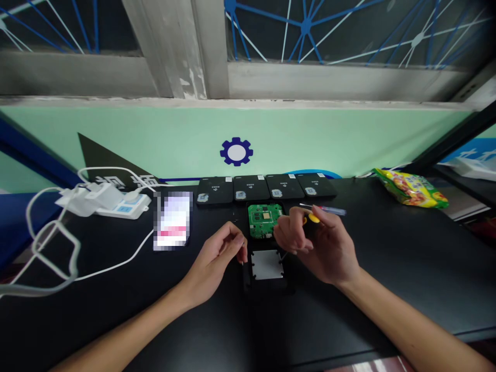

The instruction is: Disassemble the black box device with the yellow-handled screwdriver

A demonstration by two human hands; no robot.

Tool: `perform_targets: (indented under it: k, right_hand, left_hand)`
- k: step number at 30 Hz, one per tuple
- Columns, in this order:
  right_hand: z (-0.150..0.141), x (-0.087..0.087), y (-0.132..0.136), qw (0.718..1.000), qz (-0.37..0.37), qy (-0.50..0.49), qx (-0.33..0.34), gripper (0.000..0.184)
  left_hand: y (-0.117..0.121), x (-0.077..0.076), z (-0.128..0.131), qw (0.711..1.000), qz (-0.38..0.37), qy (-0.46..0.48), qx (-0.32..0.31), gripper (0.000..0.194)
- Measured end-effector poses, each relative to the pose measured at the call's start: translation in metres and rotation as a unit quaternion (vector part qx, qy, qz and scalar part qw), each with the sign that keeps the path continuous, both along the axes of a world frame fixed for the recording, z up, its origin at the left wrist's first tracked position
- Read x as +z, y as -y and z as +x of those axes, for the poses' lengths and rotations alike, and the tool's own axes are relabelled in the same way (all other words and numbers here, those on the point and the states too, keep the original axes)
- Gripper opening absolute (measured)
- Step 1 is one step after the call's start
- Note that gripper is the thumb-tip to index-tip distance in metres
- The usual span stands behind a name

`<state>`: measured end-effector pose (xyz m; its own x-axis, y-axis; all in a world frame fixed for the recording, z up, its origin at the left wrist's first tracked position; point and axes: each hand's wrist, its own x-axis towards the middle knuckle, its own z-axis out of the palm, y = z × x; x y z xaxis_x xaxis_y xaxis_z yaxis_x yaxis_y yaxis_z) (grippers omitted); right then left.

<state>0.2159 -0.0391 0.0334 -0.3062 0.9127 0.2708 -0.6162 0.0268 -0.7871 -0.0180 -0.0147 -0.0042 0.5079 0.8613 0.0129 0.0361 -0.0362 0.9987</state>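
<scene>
My left hand (217,261) has its thumb and fingers drawn together, fingertips at the upper left edge of a black plastic case (247,281). Whatever may be between them is hidden. Set in that case is a silvery metal plate (267,264) with dark notches around its edge. My right hand (320,243) is wrapped round a screwdriver (313,218) with a black and yellow handle; a thin shaft seems to point down at the plate's upper right corner. Behind the plate lies a green circuit board (265,219) in a black frame, its right edge partly covered by my right hand.
Several flat black boxes (251,188) stand in a row at the back. A second screwdriver (329,210) lies behind my right hand. To the left are a lit phone (173,221) and a white power strip (126,205) with cables. A yellow-green snack bag (413,188) is at right.
</scene>
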Motion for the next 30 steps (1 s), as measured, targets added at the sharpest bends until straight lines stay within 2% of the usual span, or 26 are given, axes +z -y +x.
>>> perform_targets:
  k: [6, 13, 22, 30]
  right_hand:
    - [-0.001, -0.002, 0.0, 1.0, 0.016, 0.018, -0.001, 0.043]
    - [-0.002, -0.007, 0.002, 0.997, -0.021, 0.001, 0.08, 0.03]
    - [-0.002, -0.005, 0.004, 0.995, -0.01, 0.031, 0.092, 0.031]
    - [-0.005, -0.009, 0.016, 0.986, -0.009, 0.127, 0.104, 0.036]
  left_hand:
    - [0.001, 0.0, -0.001, 1.0, -0.004, -0.003, 0.003, 0.031]
    - [0.002, 0.004, 0.001, 1.0, -0.004, 0.001, 0.007, 0.03]
    - [0.004, 0.003, 0.002, 1.0, 0.002, -0.027, -0.007, 0.032]
    - [0.006, 0.007, 0.0, 0.996, 0.033, -0.077, -0.026, 0.031]
